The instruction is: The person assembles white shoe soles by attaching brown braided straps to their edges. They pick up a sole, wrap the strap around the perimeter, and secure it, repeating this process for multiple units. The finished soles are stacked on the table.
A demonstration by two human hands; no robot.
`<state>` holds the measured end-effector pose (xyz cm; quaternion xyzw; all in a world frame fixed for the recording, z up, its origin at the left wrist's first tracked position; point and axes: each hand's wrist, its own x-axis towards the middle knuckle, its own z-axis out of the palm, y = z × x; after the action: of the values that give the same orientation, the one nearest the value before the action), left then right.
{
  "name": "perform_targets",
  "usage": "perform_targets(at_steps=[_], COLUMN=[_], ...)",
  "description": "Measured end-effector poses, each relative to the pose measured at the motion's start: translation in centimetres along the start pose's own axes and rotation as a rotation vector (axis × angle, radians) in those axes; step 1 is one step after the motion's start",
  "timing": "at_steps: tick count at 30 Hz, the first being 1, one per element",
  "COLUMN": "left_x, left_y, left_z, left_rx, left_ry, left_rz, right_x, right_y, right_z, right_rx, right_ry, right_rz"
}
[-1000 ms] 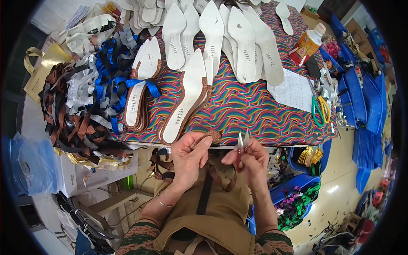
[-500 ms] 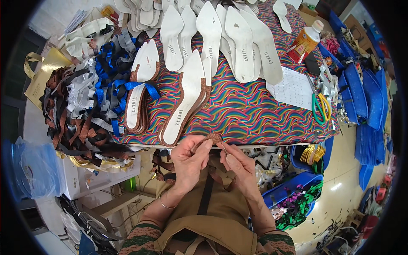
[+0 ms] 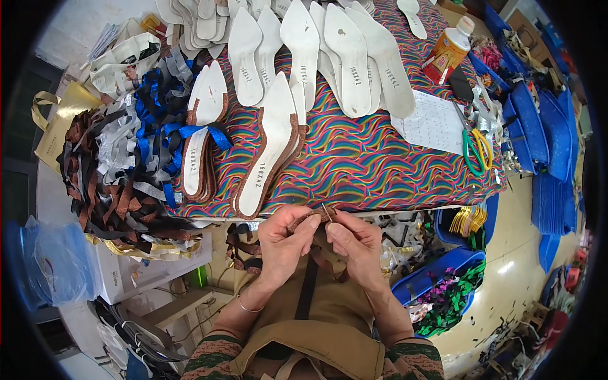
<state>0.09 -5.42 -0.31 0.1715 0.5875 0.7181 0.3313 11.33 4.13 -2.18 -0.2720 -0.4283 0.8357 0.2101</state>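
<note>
My left hand [image 3: 282, 244] and my right hand [image 3: 354, 244] meet at the table's front edge, both pinching a narrow brown glittery strap [image 3: 309, 218]. A small metal buckle or pin [image 3: 326, 211] shows at the strap's end by my right fingertips. Just beyond my hands lies a pointed white insole with brown trim [image 3: 269, 149] on the multicoloured wavy tablecloth [image 3: 361, 164]. More brown straps hang in my lap below my hands.
Several white pointed insoles [image 3: 329, 50] lie across the table's far side. A heap of brown, blue and silver straps [image 3: 120, 164] is at left. A paper sheet [image 3: 434, 123], scissors with green-yellow handles [image 3: 475, 149] and a glue bottle [image 3: 449, 47] sit at right. Blue bins [image 3: 443, 285] stand on the floor.
My right hand, which held a small metal piece up apart from the left, has come in to the left hand, and both now grip the strap together.
</note>
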Motion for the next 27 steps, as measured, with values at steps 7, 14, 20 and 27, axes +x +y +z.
perform_targets(at_steps=[7, 14, 20, 27], left_x=[0.2, 0.3, 1.0, 0.9], left_y=[-0.1, 0.3, 2.6, 1.7], left_z=[0.1, 0.1, 1.3, 2.3], left_rx=[0.000, -0.057, -0.529, -0.505], left_ry=[-0.025, -0.033, -0.325, -0.599], left_rz=[-0.011, -0.072, -0.568, -0.503], right_x=[0.2, 0.3, 1.0, 0.2], right_y=[-0.4, -0.7, -1.3, -4.2], right_z=[-0.7, -1.4, -1.5, -1.4], right_rx=[-0.090, 0.086, 0.308, 0.063], right_ry=[0.013, 0.010, -0.159, 0.077], right_rz=[-0.017, 0.023, 0.011, -0.274])
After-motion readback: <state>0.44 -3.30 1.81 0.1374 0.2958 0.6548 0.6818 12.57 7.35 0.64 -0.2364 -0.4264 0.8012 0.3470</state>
